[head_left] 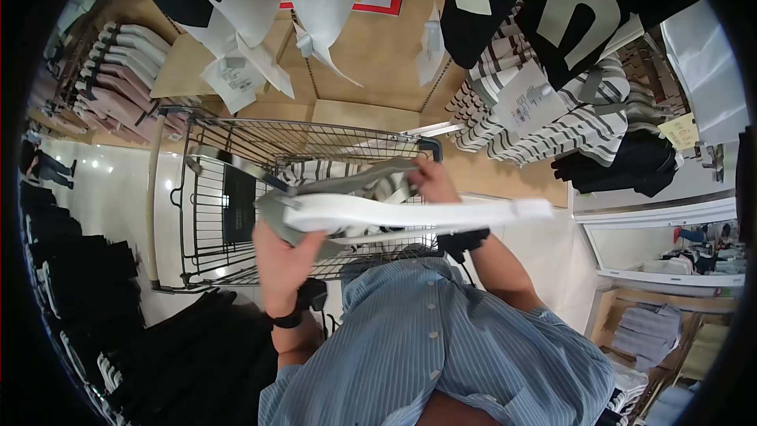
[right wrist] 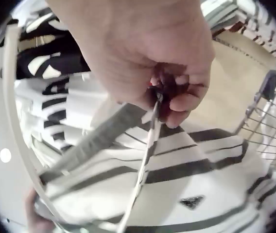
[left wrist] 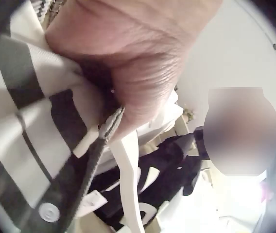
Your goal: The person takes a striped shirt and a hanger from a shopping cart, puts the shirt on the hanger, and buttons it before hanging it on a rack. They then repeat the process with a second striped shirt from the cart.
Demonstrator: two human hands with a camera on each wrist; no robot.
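Note:
A white clothes hanger point(head_left: 441, 213), blurred in the head view, lies across a white shirt with dark stripes point(right wrist: 177, 170) and a grey collar point(right wrist: 99, 138). My left hand point(head_left: 284, 260) grips the shirt and hanger at the left, its thumb over the grey cloth. A buttoned dark placket point(left wrist: 41, 206) hangs below that hand in the left wrist view. My right hand point(head_left: 432, 183) pinches the edge of the shirt's neck opening with curled fingers point(right wrist: 181, 103). Both hands are over the wire cart, with the shirt stretched between them.
A wire shopping cart point(head_left: 183, 221) stands in front of me, a dark panel point(head_left: 240, 205) on its side. Striped shirts point(head_left: 552, 122) and tagged white garments point(head_left: 331, 8) hang beyond it. Dark clothes point(head_left: 87, 292) fill a rack at left. Folded clothes point(head_left: 646, 335) lie on shelves at right.

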